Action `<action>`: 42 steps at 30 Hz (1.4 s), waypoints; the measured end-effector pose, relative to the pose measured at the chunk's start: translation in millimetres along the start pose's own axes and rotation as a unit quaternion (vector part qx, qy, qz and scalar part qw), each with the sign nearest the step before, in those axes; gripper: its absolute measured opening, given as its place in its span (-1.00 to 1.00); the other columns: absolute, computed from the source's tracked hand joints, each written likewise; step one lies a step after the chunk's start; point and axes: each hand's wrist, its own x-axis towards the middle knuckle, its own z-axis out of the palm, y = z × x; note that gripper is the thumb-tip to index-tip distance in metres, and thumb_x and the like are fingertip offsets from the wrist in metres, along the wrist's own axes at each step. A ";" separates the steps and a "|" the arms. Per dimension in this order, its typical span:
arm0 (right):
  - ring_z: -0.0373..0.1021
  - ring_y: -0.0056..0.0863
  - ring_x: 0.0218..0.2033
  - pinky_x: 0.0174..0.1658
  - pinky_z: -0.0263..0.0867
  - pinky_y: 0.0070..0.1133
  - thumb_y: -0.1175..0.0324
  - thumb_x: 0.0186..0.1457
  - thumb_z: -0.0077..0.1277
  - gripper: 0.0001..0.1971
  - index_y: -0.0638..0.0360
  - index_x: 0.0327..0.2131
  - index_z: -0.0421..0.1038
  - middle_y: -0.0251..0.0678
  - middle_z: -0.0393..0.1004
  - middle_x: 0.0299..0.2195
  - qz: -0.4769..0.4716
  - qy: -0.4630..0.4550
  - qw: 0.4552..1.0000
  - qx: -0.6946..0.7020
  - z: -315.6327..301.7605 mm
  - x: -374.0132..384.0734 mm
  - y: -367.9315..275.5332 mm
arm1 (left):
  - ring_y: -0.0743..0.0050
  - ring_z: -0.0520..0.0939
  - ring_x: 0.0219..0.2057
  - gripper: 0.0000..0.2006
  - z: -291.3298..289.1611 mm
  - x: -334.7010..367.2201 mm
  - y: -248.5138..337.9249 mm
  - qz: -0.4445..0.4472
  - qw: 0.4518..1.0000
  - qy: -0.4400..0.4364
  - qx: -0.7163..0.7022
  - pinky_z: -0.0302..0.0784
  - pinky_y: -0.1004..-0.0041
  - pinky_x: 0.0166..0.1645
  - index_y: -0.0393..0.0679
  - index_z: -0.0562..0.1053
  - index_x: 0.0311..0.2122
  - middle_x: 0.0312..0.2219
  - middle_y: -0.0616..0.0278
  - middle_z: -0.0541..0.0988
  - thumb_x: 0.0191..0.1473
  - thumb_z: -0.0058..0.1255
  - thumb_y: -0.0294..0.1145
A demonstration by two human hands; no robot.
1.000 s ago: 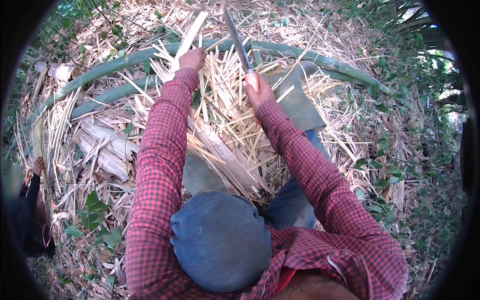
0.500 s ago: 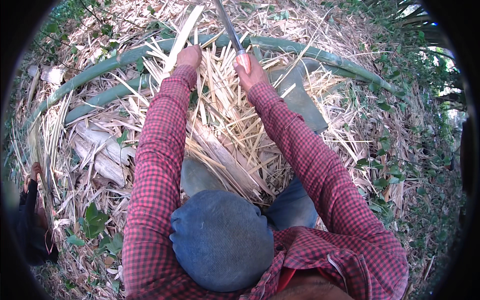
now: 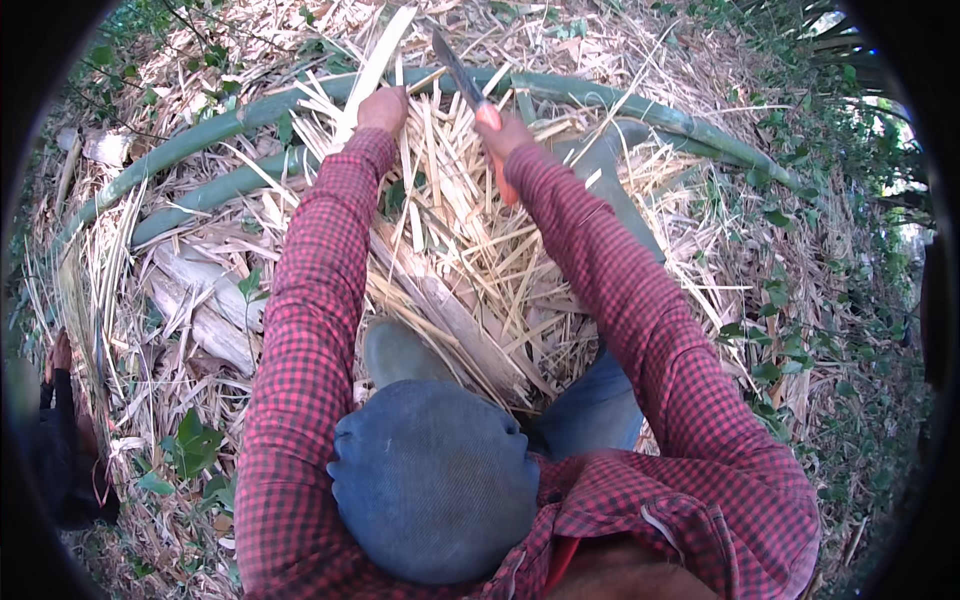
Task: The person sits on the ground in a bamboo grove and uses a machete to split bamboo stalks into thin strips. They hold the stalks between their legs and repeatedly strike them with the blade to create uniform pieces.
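My left hand [image 3: 382,110] is closed around a flat, pale strip of split bamboo [image 3: 385,50], which points up and slightly to the right. In my right hand [image 3: 508,138] is a long knife [image 3: 458,70] with a dark blade and an orange-red handle. Its blade slants up and to the left, its tip apart from the strip. The butt of the handle shows below my right palm. Beneath both hands lies a loose heap of thin pale bamboo slivers [image 3: 455,200].
A long green bamboo pole [image 3: 235,122] arcs across the far side, with a shorter green pole [image 3: 215,192] nearer. A weathered log piece [image 3: 440,300] lies before my knees. My grey-green boot [image 3: 625,205] is at the right. Another person's hand [image 3: 62,350] shows at the far left.
The knife has come down and tilted left, so its tip now shows and more of its handle is visible. My left hand and the strip have hardly moved.
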 end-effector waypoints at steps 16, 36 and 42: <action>0.37 -0.02 -0.21 -0.14 0.25 -0.29 0.05 -0.04 -0.08 -0.49 0.15 -0.06 0.23 0.06 0.42 -0.27 -0.043 0.100 0.950 -0.293 0.9 -8.6 30.1 | -0.04 0.54 -0.28 -0.66 9.2 -3.7 7.0 0.025 0.999 -0.006 -0.033 0.42 0.16 -0.16 -0.14 0.44 -0.21 -0.34 -0.08 0.52 0.11 -0.31 -0.17; 0.40 -0.20 -0.32 -0.20 0.31 -0.34 0.18 -0.14 0.01 -0.54 0.16 -0.13 0.27 -0.03 0.41 -0.37 -0.177 0.191 0.950 -0.171 -54.1 -98.0 -8.2 | 0.16 0.58 -0.53 -0.64 -62.1 -80.2 -10.1 0.120 0.992 0.042 -0.005 0.48 0.23 -0.37 -0.06 0.42 -0.21 -0.54 0.09 0.55 0.14 -0.28 -0.03; 0.35 -0.31 -0.20 -0.12 0.25 -0.46 0.08 -0.11 0.06 -0.41 0.23 -0.04 0.24 -0.14 0.42 -0.26 -0.310 0.109 0.892 -0.311 -109.5 -67.9 -21.6 | 0.49 0.41 -0.69 -0.59 -115.8 -133.1 -16.1 0.188 0.976 -0.035 -0.101 0.30 0.40 -0.52 -0.10 0.52 -0.38 -0.77 0.33 0.39 0.01 -0.06 0.08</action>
